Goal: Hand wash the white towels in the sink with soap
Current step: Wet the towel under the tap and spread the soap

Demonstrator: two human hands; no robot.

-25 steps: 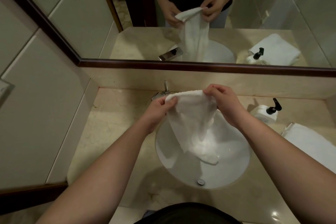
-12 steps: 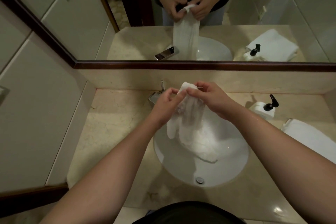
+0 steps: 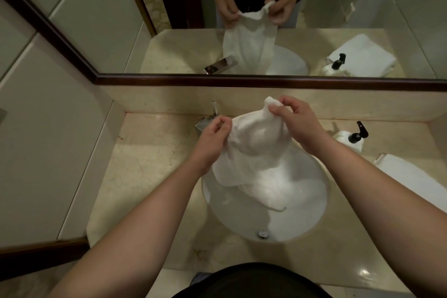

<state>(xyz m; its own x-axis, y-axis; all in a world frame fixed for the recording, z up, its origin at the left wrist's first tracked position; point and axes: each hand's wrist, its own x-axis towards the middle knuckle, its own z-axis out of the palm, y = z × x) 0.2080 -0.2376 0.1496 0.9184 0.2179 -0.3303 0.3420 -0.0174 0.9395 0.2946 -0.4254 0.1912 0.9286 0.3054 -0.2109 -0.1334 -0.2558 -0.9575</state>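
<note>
Beige marble counter (image 3: pixel 145 164) runs wall to wall, with a round white sink (image 3: pixel 307 215) set into it near the front edge. A low marble backsplash closes the far side, and above it a dark-framed mirror (image 3: pixel 266 81) reflects the same scene. Pale wall panels close off the left side.

Both hands hold one white towel (image 3: pixel 251 152) up above the far half of the sink. Left hand (image 3: pixel 212 138) pinches the towel's left upper edge between thumb and curled fingers. Right hand (image 3: pixel 297 123) grips a bunched corner higher up, near the backsplash. Between them the cloth sags open, then hangs down so its lower end lies inside the basin. Near the front of the bowl sits the drain (image 3: pixel 263 234), uncovered.

A chrome tap (image 3: pixel 205 123) stands just behind the left hand. Right of the sink, a white soap bottle (image 3: pixel 350 139) with a black pump sits by the backsplash. A second towel (image 3: pixel 411 176) lies folded flat at the counter's right edge. Bare counter stretches left of the sink to the wall.
</note>
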